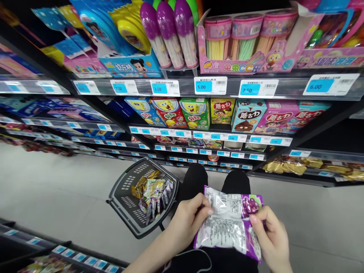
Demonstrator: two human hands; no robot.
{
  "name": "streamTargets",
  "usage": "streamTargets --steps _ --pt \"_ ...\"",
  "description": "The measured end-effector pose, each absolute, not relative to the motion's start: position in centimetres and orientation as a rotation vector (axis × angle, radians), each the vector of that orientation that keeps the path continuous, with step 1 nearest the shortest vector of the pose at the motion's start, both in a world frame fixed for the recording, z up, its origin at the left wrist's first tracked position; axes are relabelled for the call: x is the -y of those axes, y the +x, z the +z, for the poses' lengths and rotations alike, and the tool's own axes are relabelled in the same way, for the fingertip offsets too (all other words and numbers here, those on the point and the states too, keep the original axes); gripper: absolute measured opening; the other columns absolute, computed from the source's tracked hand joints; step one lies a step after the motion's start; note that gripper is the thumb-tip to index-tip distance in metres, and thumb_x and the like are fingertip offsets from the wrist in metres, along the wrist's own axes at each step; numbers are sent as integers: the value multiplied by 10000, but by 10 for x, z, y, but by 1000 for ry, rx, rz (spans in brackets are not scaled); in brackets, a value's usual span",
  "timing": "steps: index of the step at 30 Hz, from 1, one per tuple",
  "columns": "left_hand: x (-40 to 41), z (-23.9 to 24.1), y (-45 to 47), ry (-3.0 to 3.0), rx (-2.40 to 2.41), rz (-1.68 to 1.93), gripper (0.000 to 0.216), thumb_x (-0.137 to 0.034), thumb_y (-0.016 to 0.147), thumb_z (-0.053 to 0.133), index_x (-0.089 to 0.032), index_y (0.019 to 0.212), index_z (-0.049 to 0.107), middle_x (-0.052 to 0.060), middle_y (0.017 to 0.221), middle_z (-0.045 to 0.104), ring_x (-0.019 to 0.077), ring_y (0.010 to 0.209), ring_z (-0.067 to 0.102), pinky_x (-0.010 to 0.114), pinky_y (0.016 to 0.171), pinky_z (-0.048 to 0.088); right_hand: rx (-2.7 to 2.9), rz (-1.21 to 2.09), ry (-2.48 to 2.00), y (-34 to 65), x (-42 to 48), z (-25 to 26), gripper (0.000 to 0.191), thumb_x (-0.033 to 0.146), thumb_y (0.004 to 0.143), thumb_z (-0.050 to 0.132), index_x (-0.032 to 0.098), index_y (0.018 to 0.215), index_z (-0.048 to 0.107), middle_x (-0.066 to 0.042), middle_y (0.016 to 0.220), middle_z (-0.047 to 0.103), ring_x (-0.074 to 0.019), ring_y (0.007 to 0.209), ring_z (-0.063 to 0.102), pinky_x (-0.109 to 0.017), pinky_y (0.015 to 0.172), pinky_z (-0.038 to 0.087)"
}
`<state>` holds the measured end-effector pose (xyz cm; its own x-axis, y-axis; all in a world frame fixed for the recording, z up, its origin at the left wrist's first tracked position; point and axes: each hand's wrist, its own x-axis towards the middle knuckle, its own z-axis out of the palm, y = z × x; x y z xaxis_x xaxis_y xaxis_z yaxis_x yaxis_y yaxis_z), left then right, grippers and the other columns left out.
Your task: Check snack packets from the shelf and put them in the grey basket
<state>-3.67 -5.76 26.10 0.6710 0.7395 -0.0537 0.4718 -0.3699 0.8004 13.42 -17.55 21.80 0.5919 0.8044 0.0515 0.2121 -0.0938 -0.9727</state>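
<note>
I hold a purple and white snack packet (230, 223) with a grape picture, its printed back facing me, low in the middle of the view. My left hand (187, 220) pinches the packet's upper left edge. My right hand (270, 239) grips its right side, fingers closed on it. My black-trousered legs (216, 182) show behind the packet. To the left on the floor stands a black shopping basket (125, 197) holding several wrapped snacks (152, 195).
Store shelves (216, 85) with blue price tags face me, stocked with cartoon snack boxes, pink candy tubs and purple toy-shaped sweets. More shelving runs along the left and at the bottom left corner (65, 254). The grey aisle floor (57, 189) stretches left.
</note>
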Motion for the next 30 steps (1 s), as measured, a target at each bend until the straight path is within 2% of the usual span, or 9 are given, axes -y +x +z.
streamTargets --steps 3,5,9,12,14,17,21,24,30 --pt "53 262 -41 2146 -685 450 239 -340 742 630 -153 888 607 4 683 630 86 533 515 172 491 381 906 674 -1617 141 173 221 293 322 821 528 204 590 392 69 462 357 -77 408 320 -201 396 261" --pt "51 260 -42 2232 -522 575 235 -307 741 637 -166 929 641 19 690 660 92 532 536 181 495 383 999 675 -1569 145 173 221 270 300 826 521 203 596 418 64 460 404 -79 400 360 -195 391 287" --pt "52 260 -39 2309 -512 823 119 -230 794 586 -176 844 680 12 581 654 100 488 530 212 487 366 1259 541 -1455 150 176 218 155 302 779 596 206 668 545 38 518 555 -103 429 489 -202 413 372" --pt "57 265 -36 2222 -630 770 117 -230 799 578 -187 775 685 14 607 671 113 525 553 227 531 403 1340 382 -1462 149 178 217 85 279 731 663 220 705 607 25 574 632 -114 452 544 -212 442 406" --pt "60 267 -33 2126 -720 689 142 -230 810 561 -187 750 683 13 624 675 111 546 567 229 567 423 1363 311 -1487 148 179 217 55 244 753 642 220 714 612 16 586 647 -117 449 554 -222 448 408" --pt "61 266 -31 2038 -871 653 178 -263 799 574 -177 674 666 6 589 650 111 552 554 237 597 421 1458 278 -1512 148 180 218 83 201 801 576 211 719 578 10 574 628 -119 444 551 -233 450 398" --pt "58 262 -32 2000 -987 597 258 -312 773 591 -161 566 620 2 541 567 113 569 496 219 550 382 1529 407 -1591 151 179 224 189 213 846 501 205 660 473 47 501 505 -84 415 474 -207 440 360" --pt "57 261 -34 1963 -1007 512 287 -314 782 573 -152 545 577 -5 566 542 102 577 485 207 562 377 1498 551 -1653 151 177 229 254 245 857 478 204 617 405 57 494 430 -76 431 435 -192 448 345" --pt "58 260 -32 1931 -1081 390 303 -319 813 521 -149 563 501 -42 501 498 72 471 444 182 474 323 1248 624 -1676 141 169 230 307 290 832 507 196 562 392 66 453 386 -64 394 376 -183 405 306"
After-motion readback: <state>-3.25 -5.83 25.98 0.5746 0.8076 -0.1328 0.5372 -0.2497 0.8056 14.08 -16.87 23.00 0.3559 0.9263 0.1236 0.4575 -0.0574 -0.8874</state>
